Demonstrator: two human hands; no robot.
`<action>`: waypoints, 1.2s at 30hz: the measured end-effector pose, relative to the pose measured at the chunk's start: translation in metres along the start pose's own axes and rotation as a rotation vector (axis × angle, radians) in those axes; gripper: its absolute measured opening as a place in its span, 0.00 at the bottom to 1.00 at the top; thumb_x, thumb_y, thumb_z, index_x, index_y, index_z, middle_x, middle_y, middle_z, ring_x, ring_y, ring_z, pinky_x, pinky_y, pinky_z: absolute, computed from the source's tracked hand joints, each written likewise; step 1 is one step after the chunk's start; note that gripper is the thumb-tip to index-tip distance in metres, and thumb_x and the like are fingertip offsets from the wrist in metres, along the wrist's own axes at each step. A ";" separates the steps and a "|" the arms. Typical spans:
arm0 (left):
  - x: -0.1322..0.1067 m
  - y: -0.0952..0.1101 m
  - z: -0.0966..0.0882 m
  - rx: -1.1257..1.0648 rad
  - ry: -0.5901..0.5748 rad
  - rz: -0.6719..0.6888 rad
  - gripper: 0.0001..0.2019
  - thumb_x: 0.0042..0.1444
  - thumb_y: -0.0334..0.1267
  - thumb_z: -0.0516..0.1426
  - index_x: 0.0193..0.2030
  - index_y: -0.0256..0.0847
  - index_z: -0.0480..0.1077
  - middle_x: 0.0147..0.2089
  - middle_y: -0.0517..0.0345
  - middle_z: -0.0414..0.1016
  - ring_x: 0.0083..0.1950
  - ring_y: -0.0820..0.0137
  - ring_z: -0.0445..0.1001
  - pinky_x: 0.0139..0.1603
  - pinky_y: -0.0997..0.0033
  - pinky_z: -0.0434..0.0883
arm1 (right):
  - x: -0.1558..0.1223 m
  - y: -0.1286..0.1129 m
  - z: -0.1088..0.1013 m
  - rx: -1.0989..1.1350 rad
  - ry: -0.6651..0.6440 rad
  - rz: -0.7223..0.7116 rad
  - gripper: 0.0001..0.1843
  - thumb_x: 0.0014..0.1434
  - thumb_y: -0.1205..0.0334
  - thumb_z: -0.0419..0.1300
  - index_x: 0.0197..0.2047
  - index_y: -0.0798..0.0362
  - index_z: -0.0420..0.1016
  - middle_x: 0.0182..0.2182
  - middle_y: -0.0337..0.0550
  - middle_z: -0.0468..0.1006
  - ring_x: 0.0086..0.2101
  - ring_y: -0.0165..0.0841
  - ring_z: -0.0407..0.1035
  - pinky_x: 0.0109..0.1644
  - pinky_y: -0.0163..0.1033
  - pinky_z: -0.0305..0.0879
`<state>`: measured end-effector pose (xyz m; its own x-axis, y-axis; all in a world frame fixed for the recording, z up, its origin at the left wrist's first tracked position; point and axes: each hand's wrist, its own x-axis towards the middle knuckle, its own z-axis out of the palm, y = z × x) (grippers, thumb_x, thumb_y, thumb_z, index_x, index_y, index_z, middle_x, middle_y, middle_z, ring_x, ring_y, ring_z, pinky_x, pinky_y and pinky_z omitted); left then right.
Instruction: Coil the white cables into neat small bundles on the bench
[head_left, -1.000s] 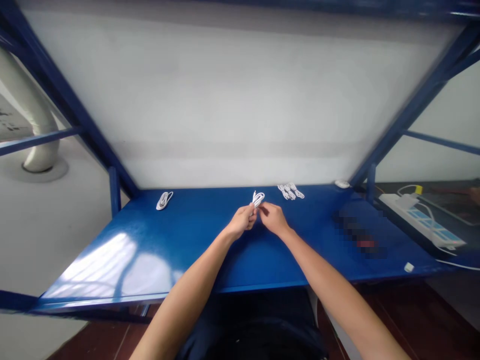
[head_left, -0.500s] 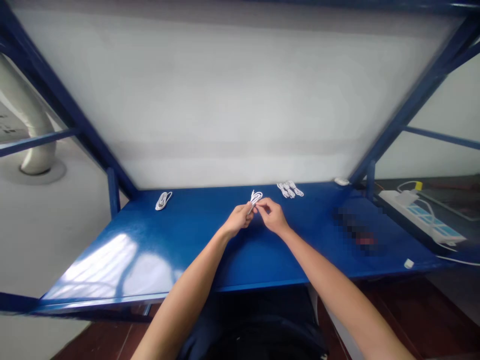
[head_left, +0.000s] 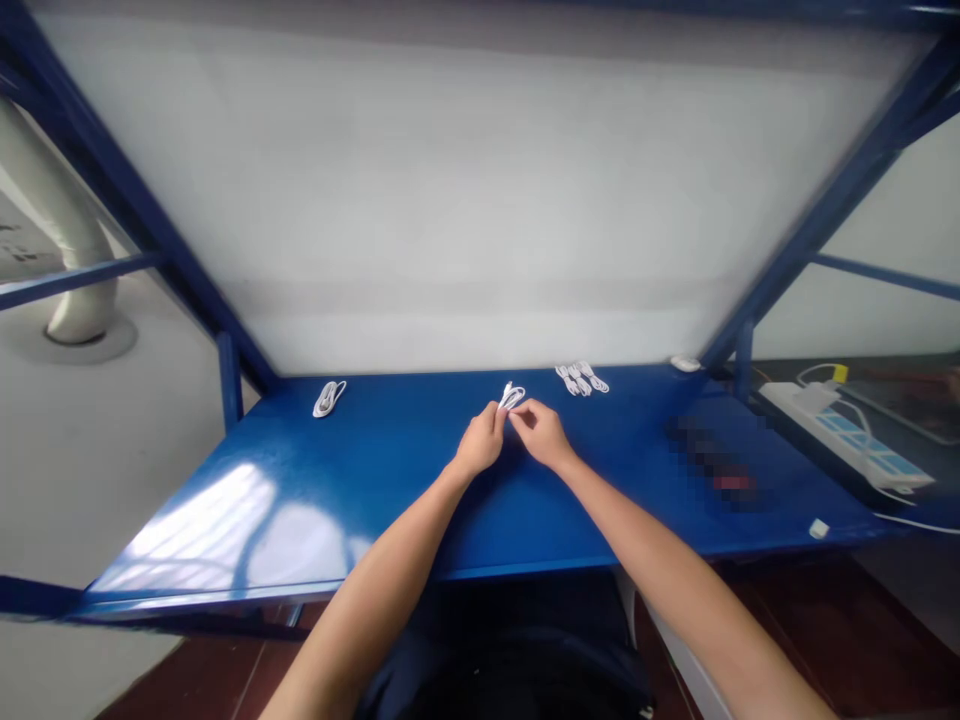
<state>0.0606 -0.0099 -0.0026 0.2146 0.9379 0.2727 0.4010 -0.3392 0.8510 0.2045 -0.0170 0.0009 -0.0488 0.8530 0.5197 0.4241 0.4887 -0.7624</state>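
Over the middle of the blue table (head_left: 390,450), my left hand (head_left: 481,440) is closed on a coiled white cable (head_left: 513,396), whose loops and plug end stick up past the fingers. My right hand (head_left: 541,430) is at the cable's right side, thumb and forefinger pinched together close to the loops. What lies between those fingertips is too small to make out. Beyond my right hand, a row of coiled white cables (head_left: 582,379) lies near the table's back edge. Another white cable coil (head_left: 329,398) rests alone at the back left.
A white power strip (head_left: 847,440) with plugs lies at the right. A small white block (head_left: 819,528) sits by the front right edge, near a blurred-out dark object (head_left: 712,465). A white rounded object (head_left: 685,363) is at the back right corner. Blue frame posts (head_left: 229,375) flank the table.
My left hand has turned more upright around the cable and shifted slightly right, so the coil's angle differs. My right hand stays pinched beside it, nearly in place.
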 end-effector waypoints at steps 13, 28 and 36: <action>-0.004 0.009 -0.002 0.706 -0.192 0.022 0.12 0.67 0.43 0.41 0.46 0.44 0.61 0.39 0.50 0.73 0.36 0.63 0.74 0.36 0.69 0.63 | 0.009 0.004 -0.001 0.740 -0.390 0.848 0.30 0.61 0.37 0.43 0.24 0.53 0.64 0.16 0.38 0.65 0.14 0.26 0.58 0.13 0.30 0.52; -0.008 0.015 0.003 0.873 -0.246 0.063 0.11 0.65 0.35 0.41 0.47 0.38 0.61 0.41 0.46 0.74 0.38 0.58 0.76 0.35 0.64 0.67 | 0.012 0.005 -0.018 0.751 -0.514 0.955 0.11 0.55 0.59 0.60 0.26 0.55 0.65 0.18 0.34 0.64 0.16 0.22 0.57 0.16 0.26 0.48; -0.008 0.004 -0.002 0.412 -0.253 0.022 0.14 0.66 0.44 0.40 0.42 0.41 0.63 0.37 0.49 0.75 0.37 0.62 0.74 0.34 0.68 0.63 | 0.011 0.008 -0.019 0.576 -0.454 0.761 0.10 0.48 0.60 0.64 0.24 0.57 0.69 0.17 0.36 0.67 0.18 0.23 0.60 0.16 0.28 0.52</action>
<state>0.0593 -0.0188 -0.0004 0.4161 0.9004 0.1272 0.7024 -0.4071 0.5838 0.2250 -0.0076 0.0079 -0.3344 0.9015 -0.2746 -0.0023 -0.2922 -0.9564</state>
